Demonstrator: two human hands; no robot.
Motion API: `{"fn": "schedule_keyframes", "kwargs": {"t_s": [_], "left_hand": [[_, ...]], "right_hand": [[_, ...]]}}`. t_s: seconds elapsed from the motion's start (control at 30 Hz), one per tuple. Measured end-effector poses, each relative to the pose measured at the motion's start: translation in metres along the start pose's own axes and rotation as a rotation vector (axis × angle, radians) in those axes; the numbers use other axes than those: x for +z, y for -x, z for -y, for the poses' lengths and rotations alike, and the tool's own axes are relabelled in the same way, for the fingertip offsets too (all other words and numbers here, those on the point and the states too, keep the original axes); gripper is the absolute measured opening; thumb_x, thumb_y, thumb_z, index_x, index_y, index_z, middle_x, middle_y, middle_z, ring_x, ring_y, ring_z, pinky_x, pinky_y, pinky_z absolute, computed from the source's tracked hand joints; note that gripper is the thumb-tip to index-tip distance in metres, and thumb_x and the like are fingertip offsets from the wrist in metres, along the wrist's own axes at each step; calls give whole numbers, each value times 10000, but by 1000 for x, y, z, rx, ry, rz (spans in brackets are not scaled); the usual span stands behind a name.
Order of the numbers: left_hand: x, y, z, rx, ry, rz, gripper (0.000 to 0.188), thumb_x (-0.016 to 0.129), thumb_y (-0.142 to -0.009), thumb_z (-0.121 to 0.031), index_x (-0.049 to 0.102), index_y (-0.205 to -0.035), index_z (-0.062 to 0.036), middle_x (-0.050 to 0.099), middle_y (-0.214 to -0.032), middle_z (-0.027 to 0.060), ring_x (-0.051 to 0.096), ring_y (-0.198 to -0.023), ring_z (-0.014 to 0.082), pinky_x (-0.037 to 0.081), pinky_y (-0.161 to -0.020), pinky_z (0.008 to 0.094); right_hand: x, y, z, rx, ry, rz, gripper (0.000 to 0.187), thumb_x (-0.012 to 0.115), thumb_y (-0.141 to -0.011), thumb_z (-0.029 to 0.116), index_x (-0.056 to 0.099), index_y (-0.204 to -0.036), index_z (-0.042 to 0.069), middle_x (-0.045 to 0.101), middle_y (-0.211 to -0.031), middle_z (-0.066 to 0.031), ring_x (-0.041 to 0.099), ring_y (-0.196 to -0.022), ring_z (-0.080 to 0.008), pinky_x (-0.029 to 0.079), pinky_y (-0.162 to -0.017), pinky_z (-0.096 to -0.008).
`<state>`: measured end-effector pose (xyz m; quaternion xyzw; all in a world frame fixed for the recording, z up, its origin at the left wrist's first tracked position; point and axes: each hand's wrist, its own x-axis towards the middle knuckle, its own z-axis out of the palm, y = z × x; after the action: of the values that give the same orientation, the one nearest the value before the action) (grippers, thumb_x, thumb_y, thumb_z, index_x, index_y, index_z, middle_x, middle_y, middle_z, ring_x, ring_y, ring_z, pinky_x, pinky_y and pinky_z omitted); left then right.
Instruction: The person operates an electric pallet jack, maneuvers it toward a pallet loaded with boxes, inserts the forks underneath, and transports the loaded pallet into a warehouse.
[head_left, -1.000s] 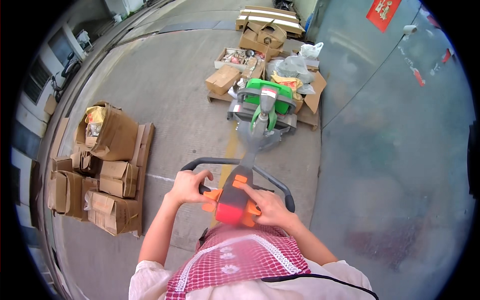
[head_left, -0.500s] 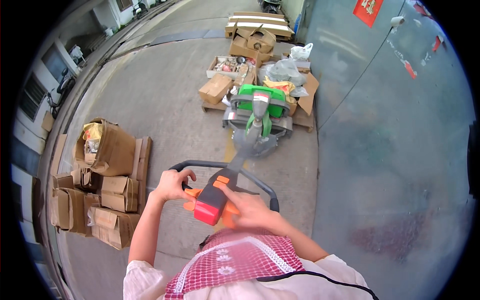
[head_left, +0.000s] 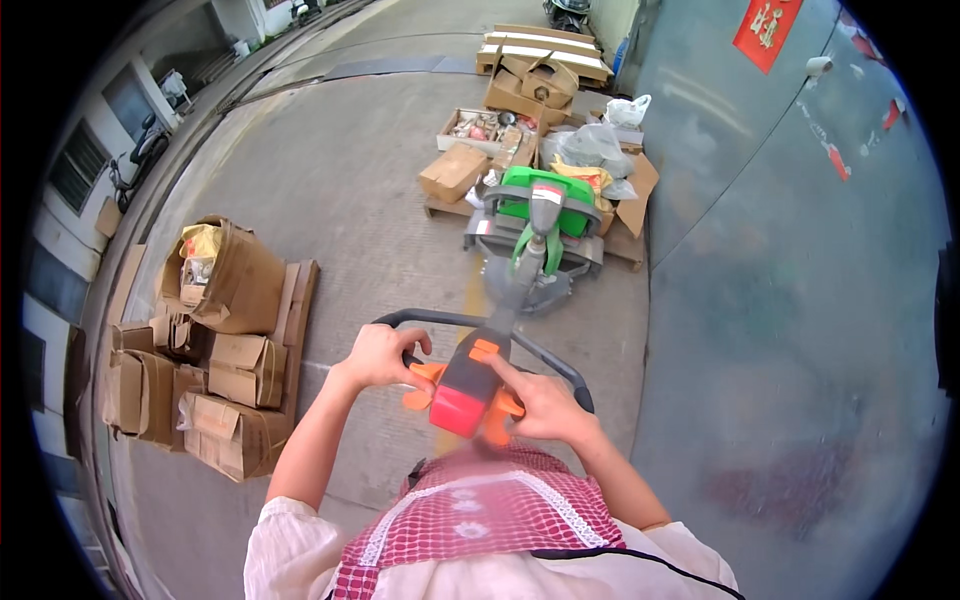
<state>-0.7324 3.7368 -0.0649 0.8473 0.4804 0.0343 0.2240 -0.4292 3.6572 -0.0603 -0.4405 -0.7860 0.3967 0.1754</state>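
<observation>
An electric pallet jack with a green and grey body [head_left: 580, 212] stands ahead of me, its long tiller pointing back toward me. The tiller ends in a dark control head [head_left: 468, 372] with a red end button [head_left: 458, 410], framed by a dark loop handle [head_left: 440, 318]. My left hand [head_left: 385, 358] is curled at the left grip, its thumb at the orange lever [head_left: 417, 400] there. On the other side my right hand [head_left: 548, 405] closes at the right grip, with its index finger reaching to an orange button [head_left: 484, 350] on top. Its lower fingers are partly hidden.
Beyond the jack, a loaded pallet [head_left: 625, 245] holds cartons and plastic bags; stacked pallets [head_left: 545, 45] lie farther back. To the left, another pallet [head_left: 300, 305] bears several cardboard boxes [head_left: 235, 440]. A grey metal wall [head_left: 780, 330] runs along the right.
My view has shifted, so the scene sits slightly farther right in it. Both hands stay on the control head; the right index finger stays at the orange button.
</observation>
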Motion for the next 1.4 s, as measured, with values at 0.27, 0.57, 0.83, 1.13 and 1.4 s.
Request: {"fn": "schedule_keyframes", "kwargs": {"t_s": [0.27,0.57,0.83,1.13,1.4], "left_hand": [[4,-8,9,10,-10,2,728,799,-491,-767,658,-912,-190,640,-659,10,662,-652,229,472,-623,362],[1,-12,13,-28,32,-23,660,834,-517,-682,658,-891,-166,630,-646,11,628,-613,214,440,-588,345],[1,-14,11,-43,12,-23,640,845,-520,-659,664,-885,-166,635,-651,10,631,-621,208,452,-600,344],[-3,-12,18,-20,56,-106,532,855,-544,-545,672,-865,-161,596,-589,11,587,-561,206,418,-556,354],[-13,-1,18,-23,24,-70,564,848,-552,-592,690,-882,-163,627,-619,12,625,-611,229,442,-574,362]], "right_hand": [[0,-6,-4,14,25,-14,942,670,-633,124,352,-1519,159,654,-981,-195,641,-848,-396,475,-704,-456],[-4,-17,-8,16,39,24,937,677,-651,132,342,-1525,155,653,-1047,-222,636,-936,-415,478,-790,-462],[-2,-18,-16,-14,31,11,937,699,-647,149,351,-1517,132,647,-1011,-230,635,-914,-417,480,-783,-462],[-6,-26,-10,-52,116,18,979,688,-619,121,328,-1530,113,655,-962,-209,652,-892,-389,508,-760,-452],[-2,-26,-2,-101,97,4,997,704,-601,127,315,-1520,121,659,-959,-206,657,-904,-394,526,-790,-455]]}}
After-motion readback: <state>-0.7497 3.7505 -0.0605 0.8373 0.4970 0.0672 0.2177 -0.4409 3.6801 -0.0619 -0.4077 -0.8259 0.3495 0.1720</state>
